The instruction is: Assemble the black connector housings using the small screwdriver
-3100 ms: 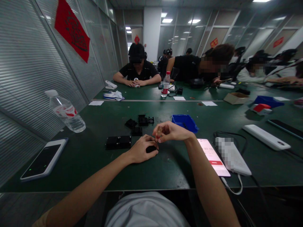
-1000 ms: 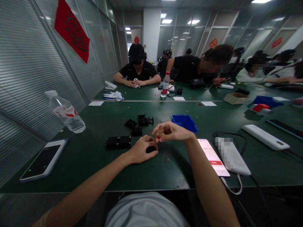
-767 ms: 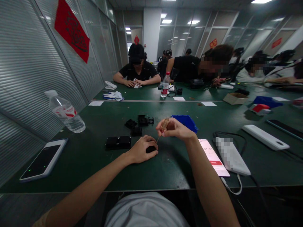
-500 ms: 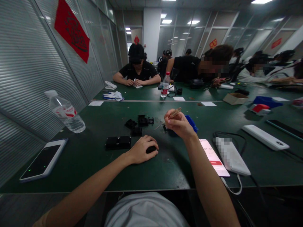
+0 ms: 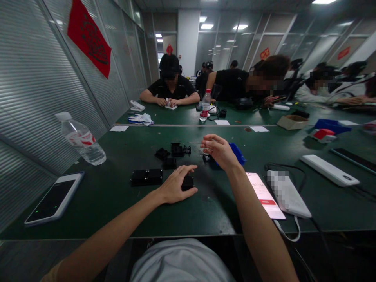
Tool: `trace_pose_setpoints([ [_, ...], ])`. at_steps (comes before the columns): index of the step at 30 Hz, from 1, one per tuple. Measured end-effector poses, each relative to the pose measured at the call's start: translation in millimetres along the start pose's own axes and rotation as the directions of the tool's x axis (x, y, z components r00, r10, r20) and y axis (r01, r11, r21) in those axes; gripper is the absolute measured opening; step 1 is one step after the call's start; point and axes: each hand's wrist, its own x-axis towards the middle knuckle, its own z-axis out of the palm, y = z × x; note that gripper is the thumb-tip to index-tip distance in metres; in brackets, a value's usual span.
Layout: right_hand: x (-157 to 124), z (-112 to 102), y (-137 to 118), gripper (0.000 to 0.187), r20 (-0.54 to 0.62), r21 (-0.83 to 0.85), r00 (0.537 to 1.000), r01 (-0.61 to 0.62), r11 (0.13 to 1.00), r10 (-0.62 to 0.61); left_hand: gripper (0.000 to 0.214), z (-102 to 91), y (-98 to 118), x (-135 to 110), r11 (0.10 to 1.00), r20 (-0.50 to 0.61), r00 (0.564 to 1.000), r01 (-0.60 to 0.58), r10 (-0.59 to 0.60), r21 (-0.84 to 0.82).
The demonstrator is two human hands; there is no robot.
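My left hand (image 5: 174, 186) rests on the table with thumb and fingers spread around a small black block (image 5: 188, 182); whether they touch it is unclear. In my right hand (image 5: 221, 152), raised above the table, is a screwdriver, its thin shaft (image 5: 193, 142) pointing left. The palm and fingers hide its handle. Left of my left hand sit two black box-like pieces (image 5: 146, 177) side by side. Beyond them lie several black plastic parts (image 5: 177, 149). Partly behind my right hand are a blue tray (image 5: 237, 153) and a small dark part (image 5: 207, 157).
A water bottle (image 5: 84, 139) and a phone (image 5: 55, 197) are on the left. To the right lie a lit phone (image 5: 266, 196), a white power bank (image 5: 289, 194) with cables, and a long white device (image 5: 329, 170). Across the table, people (image 5: 170, 86) work near another bottle (image 5: 205, 105).
My right hand has turned, swinging the screwdriver's shaft from down-left to nearly level. The fingers of my left hand have straightened and spread away from the black block.
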Motion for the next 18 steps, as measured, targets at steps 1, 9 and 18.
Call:
trace_pose_setpoints([
  [1,1,0,1,0.032,-0.004,-0.008,1.000,-0.025,1.000,0.025,0.068,-0.2,0,0,1.000,-0.003,1.000,0.000,0.000,-0.003],
  [9,8,-5,15,0.032,-0.006,-0.142,0.998,-0.070,0.987,0.070,0.076,-1.8,2,0,0.999,-0.011,0.999,-0.044,0.044,0.008],
  [18,7,-1,26,0.026,-0.004,-0.287,0.987,-0.153,0.946,0.158,0.069,-2.6,2,1,0.992,0.025,0.997,-0.071,0.069,0.107],
])
